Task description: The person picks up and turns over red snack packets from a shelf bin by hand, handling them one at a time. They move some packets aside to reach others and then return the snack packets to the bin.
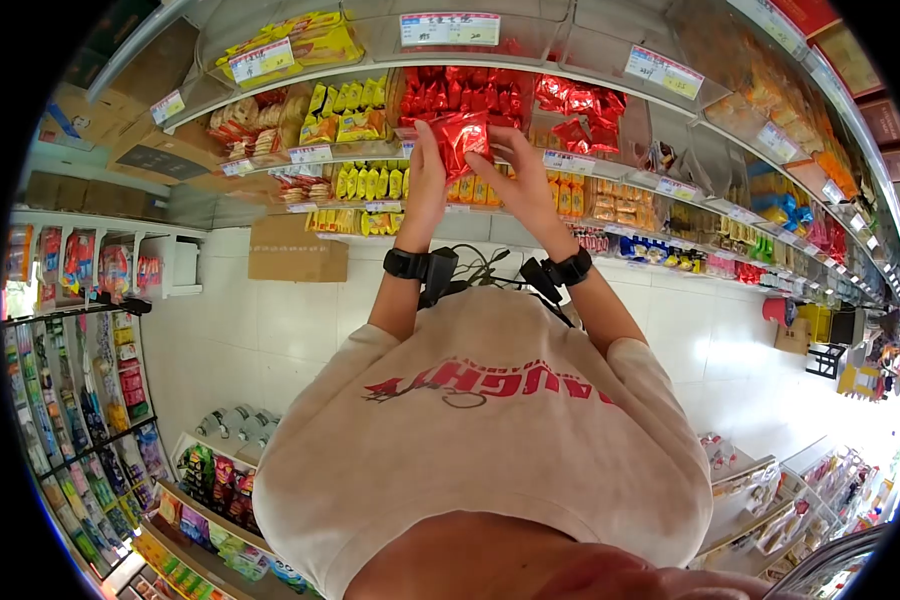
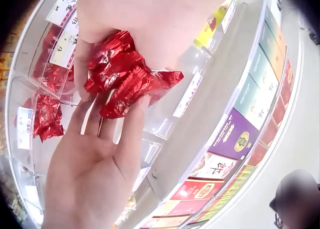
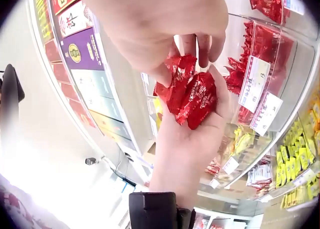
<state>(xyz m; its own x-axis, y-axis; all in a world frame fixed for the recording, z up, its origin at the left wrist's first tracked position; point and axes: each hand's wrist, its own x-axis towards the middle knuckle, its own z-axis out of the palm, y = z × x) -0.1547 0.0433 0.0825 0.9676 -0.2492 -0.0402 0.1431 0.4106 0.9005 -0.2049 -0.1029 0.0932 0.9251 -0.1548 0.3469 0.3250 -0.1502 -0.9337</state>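
As you look down past your pale, printed shirt (image 1: pixel 485 400), black bands circle both of your wrists, and your two hands meet over the front of the shelves. Your left hand (image 1: pixel 427 185) cups a small bunch of shiny red packets (image 1: pixel 460 142), its palm under them and its thumb wrapped round their side. Your right hand (image 1: pixel 522 185) pinches the same bunch from the other side, its thumb on the front of the wrappers and a finger reaching behind, while its other fingers are bent and spread apart. You have the red packets between your palms, held up off the shelf; at least two show.

Just beyond them is a clear-walled bin (image 1: pixel 405 100) heaped with more red packets, and another red heap (image 1: pixel 582 105) fills the compartment to its right. Yellow packets (image 1: pixel 348 110) sit in the compartment to its left, with price labels (image 1: pixel 450 29) along the shelf edges. Lower down, a cardboard box (image 1: pixel 298 249) stands on the pale floor (image 1: pixel 300 320). Farther off to your left, a rack (image 1: pixel 80 400) carries hanging goods in many colours.
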